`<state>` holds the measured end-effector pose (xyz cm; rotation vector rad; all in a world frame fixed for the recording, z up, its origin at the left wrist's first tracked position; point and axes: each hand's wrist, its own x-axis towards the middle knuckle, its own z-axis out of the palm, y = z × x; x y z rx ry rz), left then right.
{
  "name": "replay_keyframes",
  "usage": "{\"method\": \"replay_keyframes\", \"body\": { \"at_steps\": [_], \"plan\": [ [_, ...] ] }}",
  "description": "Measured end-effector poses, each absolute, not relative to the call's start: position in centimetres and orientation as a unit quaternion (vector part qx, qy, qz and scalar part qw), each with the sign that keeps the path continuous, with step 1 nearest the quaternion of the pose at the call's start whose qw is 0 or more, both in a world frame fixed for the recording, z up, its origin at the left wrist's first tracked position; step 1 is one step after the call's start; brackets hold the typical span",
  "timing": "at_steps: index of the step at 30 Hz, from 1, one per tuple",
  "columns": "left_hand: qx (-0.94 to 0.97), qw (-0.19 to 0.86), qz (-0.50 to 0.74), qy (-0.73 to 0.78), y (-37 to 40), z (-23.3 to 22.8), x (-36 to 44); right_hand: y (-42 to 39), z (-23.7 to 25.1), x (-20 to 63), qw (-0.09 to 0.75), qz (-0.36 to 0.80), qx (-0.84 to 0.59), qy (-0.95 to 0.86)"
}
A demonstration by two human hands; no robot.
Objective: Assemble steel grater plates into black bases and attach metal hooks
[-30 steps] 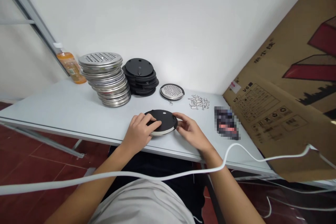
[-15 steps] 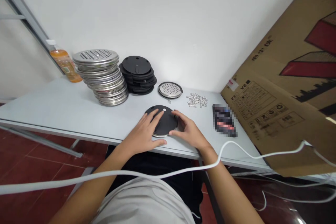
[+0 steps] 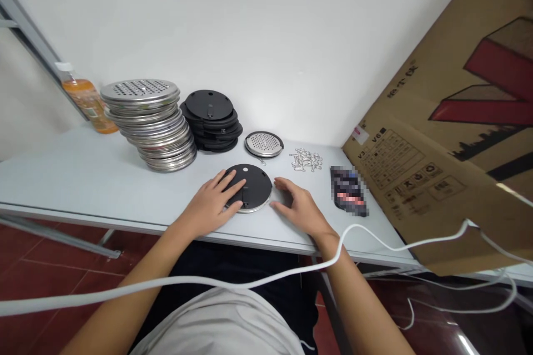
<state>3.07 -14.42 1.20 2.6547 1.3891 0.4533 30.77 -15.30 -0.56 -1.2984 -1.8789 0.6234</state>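
Item 1: black round disc (image 3: 251, 188), lying flat on a thin metal rim, near the front edge of the pale bench (image 3: 75, 177). A small white dot shows near its far edge.

Item 2: left hand (image 3: 210, 206), palm down, fingers (image 3: 231, 184) spread and resting on the left part of the disc; they press flat and grip nothing.

Item 3: right hand (image 3: 300, 208), flat on the bench just beside the disc's right edge, fingers loosely spread, holding nothing (whether the fingertips touch the rim cannot be told).

Item 4: stack of perforated steel discs (image 3: 147, 122), leaning slightly, back left of the bench.

Item 5: stack of black discs (image 3: 211, 119), touching or just beside the steel stack on its right, lower in height.

Item 6: 1 single perforated steel disc (image 3: 264, 144), lying flat behind the disc under the hands.

Item 7: small heap of metal clips (image 3: 306, 160), right of the single steel disc.

Item 8: dark flat object (image 3: 348, 191) (blurred out), right of the right hand.

Item 9: orange drink bottle (image 3: 85, 101), far left, against the wall.

Item 10: large cardboard box (image 3: 449, 133), leaning at the right end of the bench.

Item 11: white cable (image 3: 250, 283), running across the foreground over the right wrist.
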Motion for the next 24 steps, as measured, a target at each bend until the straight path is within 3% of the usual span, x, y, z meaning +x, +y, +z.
{"method": "replay_keyframes", "body": {
  "at_steps": [6, 11, 19, 24],
  "plan": [
    [0.804, -0.039, 0.131, 0.578, -17.3, 1.5, 6.1, -14.5, 0.6, 34.4, 0.426, 0.235, -0.550, -0.679],
    [0.769, -0.054, 0.035, 0.637, -16.8, 3.6, 9.2, -9.9, 2.1, 37.5, 0.479, 0.209, -0.609, -0.597],
    [0.690, -0.019, -0.075, 0.719, -14.1, 6.0, 12.3, -4.1, 2.4, 36.9, 0.291, 0.066, -0.718, -0.629],
    [0.708, 0.023, -0.082, 0.701, -12.0, 7.4, 11.1, -4.9, 0.4, 36.1, 0.194, 0.084, -0.701, -0.681]
  ]
}}
